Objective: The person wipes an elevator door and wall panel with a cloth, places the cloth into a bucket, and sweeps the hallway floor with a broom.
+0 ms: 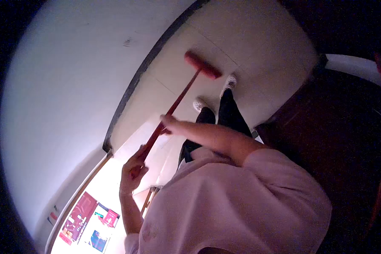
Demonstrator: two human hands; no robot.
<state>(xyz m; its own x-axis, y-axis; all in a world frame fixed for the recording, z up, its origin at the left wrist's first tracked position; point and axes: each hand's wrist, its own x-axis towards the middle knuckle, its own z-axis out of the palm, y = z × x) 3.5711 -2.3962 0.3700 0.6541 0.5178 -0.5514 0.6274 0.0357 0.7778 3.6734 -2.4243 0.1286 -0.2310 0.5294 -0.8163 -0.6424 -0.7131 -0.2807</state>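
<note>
A red push broom (180,96) slants across the view, its wide head (203,65) down on the pale floor a little ahead of my shoes. My left hand (134,170) is closed around the upper end of the handle. Further down the same handle, my right hand (169,123) grips it with the forearm crossing in front of my body. Motion slightly blurs the right fingers. The fine detail of the broom head's bristles does not show in the dim light.
A white wall (72,84) with a dark skirting strip (133,84) runs along the left. My white shoes (200,104) stand on the tiled floor (258,51). Dark reddish furniture or panelling (317,122) fills the right. Posters (99,239) hang in a bright area at lower left.
</note>
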